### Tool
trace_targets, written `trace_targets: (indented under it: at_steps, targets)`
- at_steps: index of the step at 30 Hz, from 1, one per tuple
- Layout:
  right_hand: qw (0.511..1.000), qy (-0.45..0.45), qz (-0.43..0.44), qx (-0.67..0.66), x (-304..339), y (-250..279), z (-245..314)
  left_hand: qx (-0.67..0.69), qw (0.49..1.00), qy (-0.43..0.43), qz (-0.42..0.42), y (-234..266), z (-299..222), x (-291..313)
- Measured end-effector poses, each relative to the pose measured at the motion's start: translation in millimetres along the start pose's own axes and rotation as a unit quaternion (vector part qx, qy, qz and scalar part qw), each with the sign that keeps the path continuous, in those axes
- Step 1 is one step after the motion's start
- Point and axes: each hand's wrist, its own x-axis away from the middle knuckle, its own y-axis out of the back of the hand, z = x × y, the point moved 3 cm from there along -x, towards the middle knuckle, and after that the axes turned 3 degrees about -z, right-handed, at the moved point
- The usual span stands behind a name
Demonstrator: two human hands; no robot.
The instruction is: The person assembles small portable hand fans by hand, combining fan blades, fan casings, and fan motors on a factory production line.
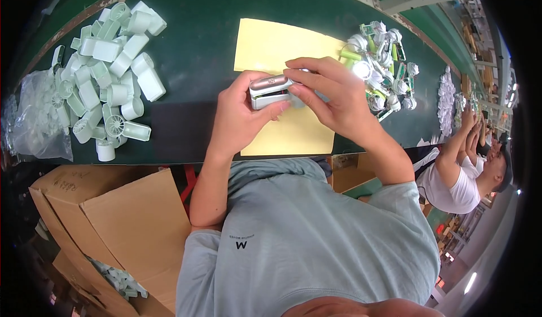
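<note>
Over a yellow sheet (288, 139) on the dark green table, both hands hold a small handheld-fan casing. Its upper part is a glossy silver-pink panel (270, 83) with rounded ends, and under it sits a pale green-white shell (270, 100). A dark gap shows between the two. My left hand (238, 109) is closed around the left end, thumb along the lower shell. From the right, my right hand (333, 94) pinches the other end, fingers on top and thumb at the side. Its fingers hide that end of the casing.
Pale green fan shells (104, 50) lie heaped at the left beside a clear plastic bag (39, 116). Fan inner assemblies (389, 54) are piled at the right, with white parts (446, 99) beyond. Cardboard box (135, 210) stands below the table's left edge. A person (460, 184) works further right.
</note>
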Motion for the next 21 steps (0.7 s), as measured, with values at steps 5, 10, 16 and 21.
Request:
trace_targets:
  at_steps: [5,10,16,21]
  targets:
    - [1.000,0.019,-0.016,-0.011,2.5,-5.1,-2.4,0.028,1.000,0.003,0.002,0.6,-1.9,-2.3]
    - [0.999,-0.011,-0.040,-0.023,16.2,-11.3,-9.5,0.032,0.999,-0.010,-0.001,2.0,0.5,-3.8]
    - [0.993,-0.057,-0.001,-0.106,15.0,-5.9,-12.2,0.021,0.999,-0.025,-0.007,2.3,2.8,-1.7]
    - [0.997,-0.015,-0.045,-0.060,14.7,-9.8,-6.2,0.017,0.999,-0.040,-0.003,4.6,2.6,-4.3]
